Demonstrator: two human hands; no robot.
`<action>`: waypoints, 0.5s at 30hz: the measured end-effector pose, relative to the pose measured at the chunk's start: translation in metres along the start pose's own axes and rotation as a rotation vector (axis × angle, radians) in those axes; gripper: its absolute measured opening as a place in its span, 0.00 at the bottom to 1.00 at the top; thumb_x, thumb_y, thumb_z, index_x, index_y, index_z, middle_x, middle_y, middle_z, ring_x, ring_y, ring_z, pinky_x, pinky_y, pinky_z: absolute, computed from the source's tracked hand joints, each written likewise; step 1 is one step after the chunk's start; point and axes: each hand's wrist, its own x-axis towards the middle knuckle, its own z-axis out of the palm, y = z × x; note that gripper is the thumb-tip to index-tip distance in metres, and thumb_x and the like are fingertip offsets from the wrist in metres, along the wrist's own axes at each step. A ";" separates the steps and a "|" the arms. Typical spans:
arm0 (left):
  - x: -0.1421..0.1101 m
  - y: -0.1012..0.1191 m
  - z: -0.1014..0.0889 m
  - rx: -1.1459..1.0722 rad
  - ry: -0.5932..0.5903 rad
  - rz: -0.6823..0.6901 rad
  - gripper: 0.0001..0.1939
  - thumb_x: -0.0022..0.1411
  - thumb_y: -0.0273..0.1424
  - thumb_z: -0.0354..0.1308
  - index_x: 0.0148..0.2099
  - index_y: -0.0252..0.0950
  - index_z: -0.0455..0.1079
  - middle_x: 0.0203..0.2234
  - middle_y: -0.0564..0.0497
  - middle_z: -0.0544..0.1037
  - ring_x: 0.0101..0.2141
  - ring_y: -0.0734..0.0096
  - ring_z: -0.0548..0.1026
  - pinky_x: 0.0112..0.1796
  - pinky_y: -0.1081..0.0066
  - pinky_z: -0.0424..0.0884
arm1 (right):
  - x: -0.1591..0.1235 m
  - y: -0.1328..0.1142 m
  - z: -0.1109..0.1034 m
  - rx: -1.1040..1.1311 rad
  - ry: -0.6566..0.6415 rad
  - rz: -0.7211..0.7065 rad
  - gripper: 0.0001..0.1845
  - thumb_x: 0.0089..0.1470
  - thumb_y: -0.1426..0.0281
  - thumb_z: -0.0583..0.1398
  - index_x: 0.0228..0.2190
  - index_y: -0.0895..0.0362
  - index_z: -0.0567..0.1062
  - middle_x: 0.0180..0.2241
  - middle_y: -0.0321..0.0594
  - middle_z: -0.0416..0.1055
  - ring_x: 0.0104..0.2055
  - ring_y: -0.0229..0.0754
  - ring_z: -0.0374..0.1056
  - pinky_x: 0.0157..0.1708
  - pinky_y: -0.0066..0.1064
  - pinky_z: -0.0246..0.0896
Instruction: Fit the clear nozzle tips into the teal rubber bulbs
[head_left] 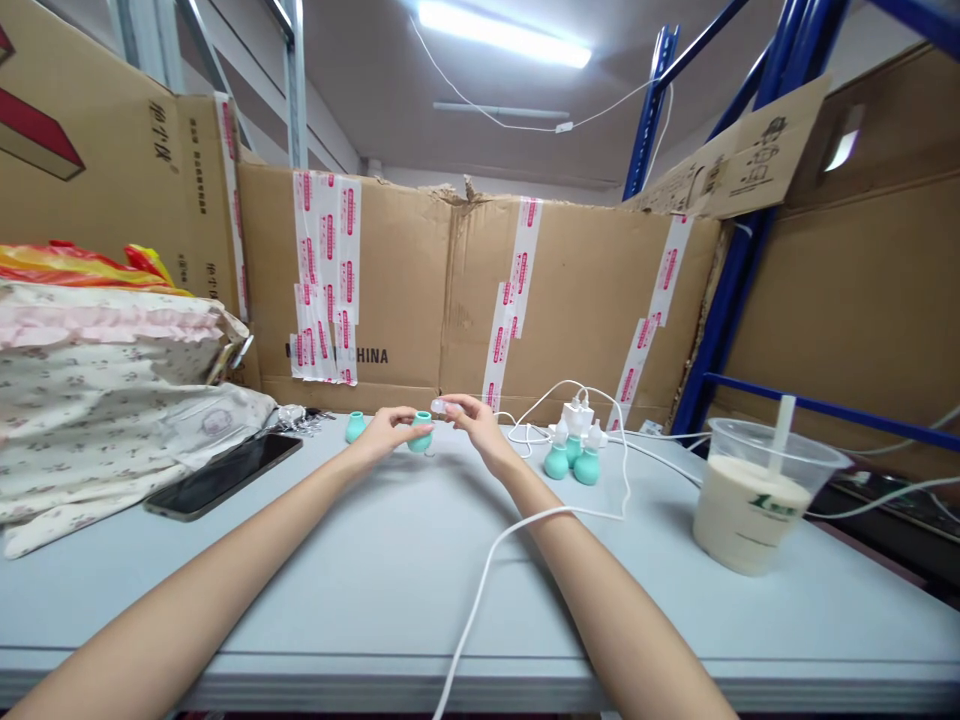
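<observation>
My left hand [391, 432] grips a small teal bulb [421, 436] with an open neck, its thumb and fingers wrapped round the sides. Close to that neck, my right hand [472, 420] pinches a small clear plastic tip [439, 407], which looks apart from the bulb. Behind my left hand stands another teal bulb [355, 427] with nothing fitted in its neck. To the right of my right hand stand three teal bulbs [587, 468], at least two of them topped with clear tips.
A white charger [576, 416] with cables sits behind the three bulbs, and a white cable [487, 560] crosses my right forearm. A plastic drink cup [750, 510] stands at right. A phone [225, 476] and flowered cloth [97, 400] lie at left. Cardboard [405, 270] walls the back.
</observation>
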 end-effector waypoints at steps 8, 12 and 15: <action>-0.006 0.010 0.008 0.384 0.064 0.214 0.14 0.61 0.41 0.44 0.38 0.36 0.64 0.29 0.53 0.71 0.31 0.71 0.68 0.35 0.71 0.62 | 0.002 -0.003 0.000 0.095 -0.007 -0.034 0.18 0.44 0.59 0.61 0.36 0.56 0.75 0.39 0.41 0.73 0.33 0.35 0.66 0.34 0.27 0.59; -0.008 0.016 0.003 0.526 0.113 0.251 0.14 0.61 0.41 0.45 0.39 0.37 0.65 0.29 0.53 0.71 0.30 0.70 0.68 0.33 0.72 0.61 | 0.001 -0.010 0.000 0.049 -0.053 -0.025 0.17 0.43 0.60 0.62 0.35 0.57 0.76 0.38 0.41 0.74 0.34 0.37 0.67 0.34 0.28 0.59; -0.009 0.020 -0.004 0.626 0.133 0.255 0.16 0.60 0.44 0.46 0.39 0.37 0.66 0.30 0.52 0.73 0.31 0.68 0.70 0.31 0.72 0.60 | 0.000 -0.015 -0.001 0.023 -0.089 -0.016 0.16 0.40 0.62 0.64 0.33 0.57 0.76 0.35 0.41 0.75 0.34 0.38 0.67 0.34 0.29 0.60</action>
